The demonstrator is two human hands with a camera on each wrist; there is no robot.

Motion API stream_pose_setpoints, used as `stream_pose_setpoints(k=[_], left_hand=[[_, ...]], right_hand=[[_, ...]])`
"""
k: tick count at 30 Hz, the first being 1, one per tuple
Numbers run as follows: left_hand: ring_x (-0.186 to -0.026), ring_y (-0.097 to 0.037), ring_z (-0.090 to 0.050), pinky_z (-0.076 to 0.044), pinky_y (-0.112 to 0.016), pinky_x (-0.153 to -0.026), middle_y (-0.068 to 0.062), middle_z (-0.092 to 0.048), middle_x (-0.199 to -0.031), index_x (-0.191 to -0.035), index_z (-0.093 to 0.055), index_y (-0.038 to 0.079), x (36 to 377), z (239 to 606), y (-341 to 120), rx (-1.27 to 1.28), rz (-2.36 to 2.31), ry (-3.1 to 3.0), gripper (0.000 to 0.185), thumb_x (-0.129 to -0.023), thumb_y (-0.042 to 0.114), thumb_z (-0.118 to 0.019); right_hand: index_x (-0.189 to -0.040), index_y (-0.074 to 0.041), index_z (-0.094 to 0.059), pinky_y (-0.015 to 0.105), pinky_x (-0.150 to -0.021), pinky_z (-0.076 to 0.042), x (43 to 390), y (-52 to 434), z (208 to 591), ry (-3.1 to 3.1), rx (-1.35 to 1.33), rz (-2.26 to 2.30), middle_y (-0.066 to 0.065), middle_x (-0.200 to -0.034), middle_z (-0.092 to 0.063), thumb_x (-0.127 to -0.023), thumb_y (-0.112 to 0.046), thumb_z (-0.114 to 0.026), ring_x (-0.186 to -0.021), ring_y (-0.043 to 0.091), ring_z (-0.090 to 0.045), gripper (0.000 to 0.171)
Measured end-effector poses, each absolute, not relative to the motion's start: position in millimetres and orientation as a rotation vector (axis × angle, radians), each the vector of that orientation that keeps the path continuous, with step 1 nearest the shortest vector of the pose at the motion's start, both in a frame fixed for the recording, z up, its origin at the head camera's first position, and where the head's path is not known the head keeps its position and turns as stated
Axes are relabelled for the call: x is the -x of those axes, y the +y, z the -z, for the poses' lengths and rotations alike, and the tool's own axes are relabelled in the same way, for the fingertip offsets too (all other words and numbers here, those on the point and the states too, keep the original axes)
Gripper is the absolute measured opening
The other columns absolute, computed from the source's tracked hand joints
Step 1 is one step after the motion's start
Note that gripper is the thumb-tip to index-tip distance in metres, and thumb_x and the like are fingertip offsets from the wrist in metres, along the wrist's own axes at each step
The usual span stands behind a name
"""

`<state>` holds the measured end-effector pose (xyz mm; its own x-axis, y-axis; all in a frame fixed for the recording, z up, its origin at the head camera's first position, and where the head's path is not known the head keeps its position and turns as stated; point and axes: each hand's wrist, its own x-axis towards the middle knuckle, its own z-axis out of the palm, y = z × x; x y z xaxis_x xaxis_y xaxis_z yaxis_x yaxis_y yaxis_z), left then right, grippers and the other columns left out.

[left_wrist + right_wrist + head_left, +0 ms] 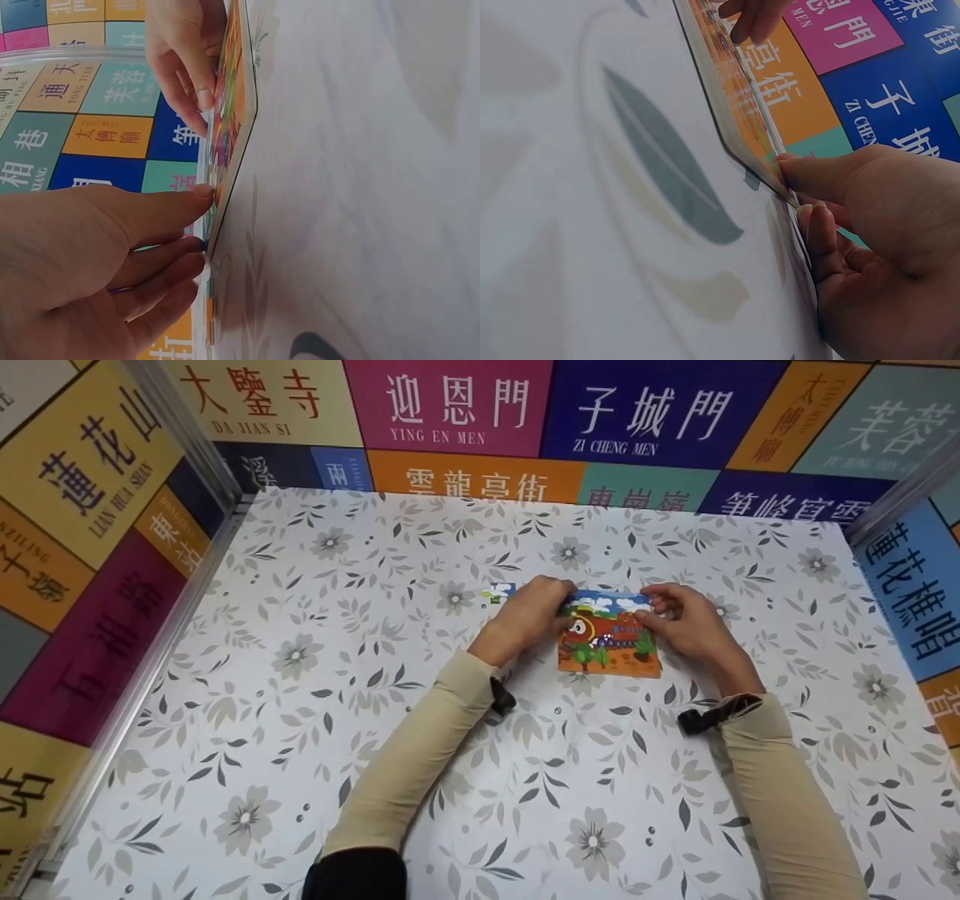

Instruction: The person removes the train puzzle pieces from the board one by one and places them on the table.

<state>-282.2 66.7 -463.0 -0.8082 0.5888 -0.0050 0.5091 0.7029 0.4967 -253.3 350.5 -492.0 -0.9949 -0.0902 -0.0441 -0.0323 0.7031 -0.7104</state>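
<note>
A small square jigsaw puzzle (609, 649) with a cartoon red train, blue sky and orange ground lies in front of both hands on the floral tabletop. My left hand (527, 615) pinches its upper left side, thumb on the printed face and fingers along the edge. At the upper right corner, my right hand (686, 622) has the thumb on top and the index finger below. The board's thick pale edge (238, 161) shows in the left wrist view. Partly hidden behind my left hand lies a small piece (496, 592) printed with sky and cloud.
The table (300, 750) is covered in a grey leaf-and-flower pattern. Colourful panels with Chinese lettering (457, 405) rise behind it and at both sides. A metal strip (161, 652) runs along the left edge.
</note>
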Motion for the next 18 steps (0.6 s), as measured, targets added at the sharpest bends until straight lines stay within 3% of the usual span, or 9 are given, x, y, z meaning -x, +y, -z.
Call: stream_pose_setpoints(k=[10, 18], left_hand=[[-0.125, -0.021, -0.050, -0.043, -0.033, -0.109, -0.005, -0.059, -0.134, -0.142, -0.058, 0.017, 287.3, 469.4, 65.4, -0.832, -0.748, 2.711, 0.053, -0.092, 0.026, -0.074], [-0.125, -0.025, -0.043, -0.041, -0.036, -0.107, -0.010, -0.050, -0.138, -0.147, -0.051, 0.013, 288.0, 470.2, 63.9, -0.898, -0.738, 2.735, 0.061, -0.092, 0.028, -0.073]], right_hand=[[-0.135, -0.012, -0.061, 0.014, -0.072, -0.044, 253.9, 352.0, 495.0, 2.848, 0.150, 1.177, 0.008, -0.109, -0.059, -0.094, -0.035, -0.071, -0.087, 0.011, -0.055, 0.047], [-0.137, -0.014, -0.060, 0.014, -0.072, -0.043, 254.2, 352.2, 495.1, 2.854, 0.134, 1.156, 0.006, -0.109, -0.061, -0.094, -0.037, -0.070, -0.088, 0.014, -0.055, 0.049]])
